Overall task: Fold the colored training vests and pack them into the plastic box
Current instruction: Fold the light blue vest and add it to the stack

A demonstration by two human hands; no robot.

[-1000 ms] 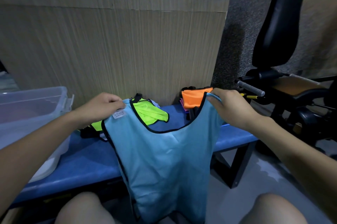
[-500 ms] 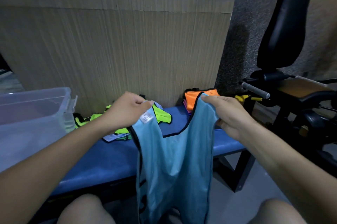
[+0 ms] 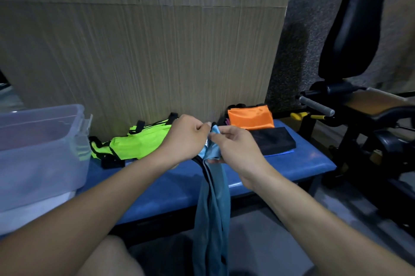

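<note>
A light blue vest [image 3: 213, 210] with black trim hangs folded lengthwise over the front of the blue bench [image 3: 301, 165]. My left hand [image 3: 186, 138] and my right hand [image 3: 235, 147] meet above the bench, both pinching the vest's two shoulder straps together. A neon green vest [image 3: 139, 143] lies crumpled on the bench behind my left hand. An orange vest [image 3: 250, 117] lies folded at the back right, with a dark folded one [image 3: 272, 140] in front of it. The clear plastic box [image 3: 42, 150] stands open at the bench's left end.
A wood-grain panel [image 3: 143, 51] rises right behind the bench. A black weight bench with a padded back [image 3: 350, 29] and a grey roller bar [image 3: 316, 105] stands to the right. My bare knees show at the bottom edge.
My hands have come together from wide apart, bringing the two shoulder straps of the blue vest to meet. The vest went from spread flat to folded in half lengthwise.
</note>
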